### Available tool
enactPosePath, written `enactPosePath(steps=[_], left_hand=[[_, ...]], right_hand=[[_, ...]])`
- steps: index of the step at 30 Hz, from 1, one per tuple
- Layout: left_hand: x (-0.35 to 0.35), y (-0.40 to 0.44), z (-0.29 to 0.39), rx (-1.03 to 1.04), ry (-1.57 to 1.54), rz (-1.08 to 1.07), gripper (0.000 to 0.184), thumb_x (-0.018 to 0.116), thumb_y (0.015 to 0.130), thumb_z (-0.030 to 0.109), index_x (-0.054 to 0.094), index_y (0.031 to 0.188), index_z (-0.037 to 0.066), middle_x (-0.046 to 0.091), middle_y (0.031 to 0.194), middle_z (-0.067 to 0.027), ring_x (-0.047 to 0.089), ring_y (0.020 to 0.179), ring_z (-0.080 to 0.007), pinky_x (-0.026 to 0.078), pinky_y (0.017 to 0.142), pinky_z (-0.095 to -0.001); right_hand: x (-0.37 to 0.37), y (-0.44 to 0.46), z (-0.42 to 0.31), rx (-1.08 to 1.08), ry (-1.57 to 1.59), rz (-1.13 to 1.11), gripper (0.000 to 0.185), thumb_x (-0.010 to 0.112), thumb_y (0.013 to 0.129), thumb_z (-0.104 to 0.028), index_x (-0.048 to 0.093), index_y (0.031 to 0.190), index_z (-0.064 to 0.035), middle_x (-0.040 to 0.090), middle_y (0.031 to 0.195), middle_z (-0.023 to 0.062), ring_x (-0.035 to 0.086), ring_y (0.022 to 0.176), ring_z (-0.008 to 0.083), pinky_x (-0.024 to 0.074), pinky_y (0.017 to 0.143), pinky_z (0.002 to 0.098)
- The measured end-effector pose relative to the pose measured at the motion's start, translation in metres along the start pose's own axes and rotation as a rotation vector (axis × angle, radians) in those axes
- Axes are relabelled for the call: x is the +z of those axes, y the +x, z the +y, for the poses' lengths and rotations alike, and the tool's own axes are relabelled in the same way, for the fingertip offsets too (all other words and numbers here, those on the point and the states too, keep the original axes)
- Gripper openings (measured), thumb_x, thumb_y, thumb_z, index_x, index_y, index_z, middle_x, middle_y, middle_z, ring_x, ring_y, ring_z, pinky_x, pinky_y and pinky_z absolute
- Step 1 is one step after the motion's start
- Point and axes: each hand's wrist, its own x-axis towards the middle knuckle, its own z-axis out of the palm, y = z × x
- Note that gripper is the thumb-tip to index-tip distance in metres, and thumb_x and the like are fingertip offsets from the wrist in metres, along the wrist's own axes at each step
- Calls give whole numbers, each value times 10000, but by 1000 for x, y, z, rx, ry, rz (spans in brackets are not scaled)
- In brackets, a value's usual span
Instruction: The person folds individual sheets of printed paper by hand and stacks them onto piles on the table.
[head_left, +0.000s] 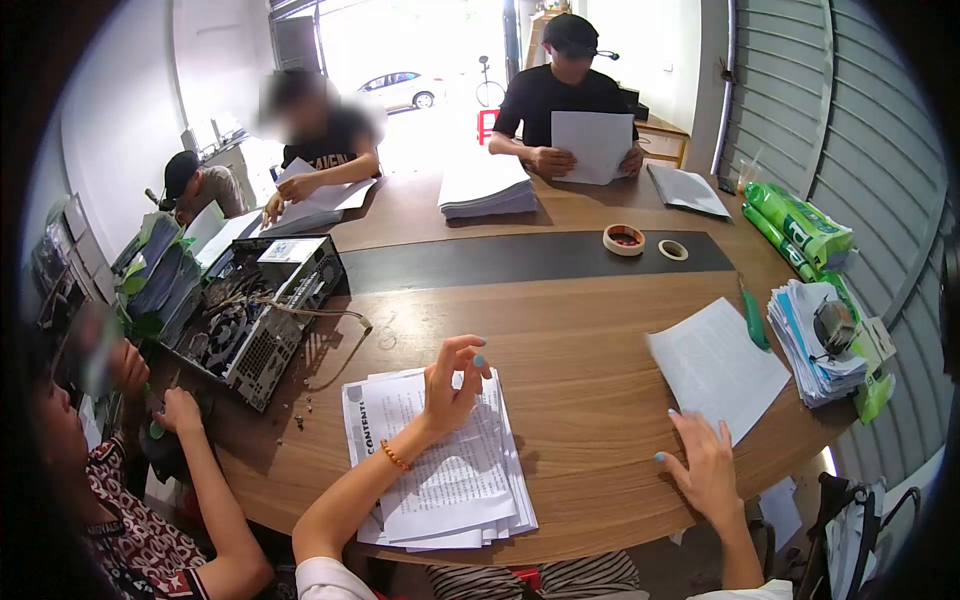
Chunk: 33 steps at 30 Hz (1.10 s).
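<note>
My left hand is raised over a stack of printed sheets, its fingers loosely bent and apart with nothing between them. A beaded bracelet circles that wrist. The top page under it carries dense text, and part of a heading shows on a page below. Spread wide, my right hand reaches the near edge of a separate printed sheet; its fingertips seem to rest on that edge. Beside this sheet lies a tool with a green handle.
An opened computer case with loose wires stands at left. Two tape rolls lie on the dark strip. Bundled papers and green packages line the right edge. People sit around the table, some handling paper.
</note>
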Motion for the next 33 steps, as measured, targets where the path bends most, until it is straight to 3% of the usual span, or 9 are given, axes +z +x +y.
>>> enactPosePath(steps=[7,9,16,20,27,28,29,31,33], left_hand=[[-8,14,8,-60,-87,75,146,465,881,8,483,1025,9,562,599,-47,541,495,-82,423,489,-207],[-10,23,24,7,26,23,168,506,853,-3,486,1020,8,567,626,-43,548,520,-86,438,515,-214],[6,26,56,174,291,-631,580,687,635,-8,586,1152,236,418,1295,-99,444,1115,-236,463,855,-357],[9,19,45,154,421,-733,606,676,575,-32,630,1077,304,355,1382,6,361,1217,-264,379,1021,-429],[8,19,39,43,213,-872,422,718,587,-17,690,948,200,599,1143,4,455,1165,-230,356,1010,-400],[11,18,40,-30,181,-767,291,698,651,-2,699,912,124,649,1026,-45,572,990,-212,443,884,-355],[10,16,48,-422,126,-640,193,659,743,32,687,930,71,666,932,-90,619,812,-182,494,741,-299],[9,15,34,-320,83,-429,140,590,843,97,680,940,51,660,903,-128,625,671,-165,503,623,-248],[3,18,18,-550,-42,-402,161,562,875,153,685,958,88,645,976,-134,619,696,-179,503,679,-279]], right_hand=[[-13,-5,-21,-125,76,194,258,632,745,-83,585,989,-14,633,927,131,617,892,232,391,895,502],[-22,-9,-30,-413,-16,202,138,621,757,-112,613,885,-60,639,927,74,623,872,199,400,894,498],[-24,-21,-50,-538,-58,138,46,619,767,-169,630,785,-129,643,951,4,612,853,134,418,897,464],[-29,-20,-46,-528,-20,158,58,635,753,-181,633,778,-129,647,942,2,610,832,128,429,881,447],[-63,-6,-44,-588,130,141,76,637,745,-149,650,817,-133,646,964,20,610,873,140,419,891,443],[-68,2,-38,-597,145,194,92,628,750,-132,655,838,-134,641,987,38,609,906,153,412,902,447],[-73,11,-31,-557,80,287,257,646,730,-118,627,986,-131,592,1102,107,573,1022,209,386,935,452],[-78,27,-18,-300,417,459,610,680,730,-177,405,1273,-136,471,1264,167,457,1172,306,316,988,479],[-76,46,1,-60,670,424,721,652,784,-271,264,1377,-141,392,1340,191,408,1211,370,265,1017,488]])
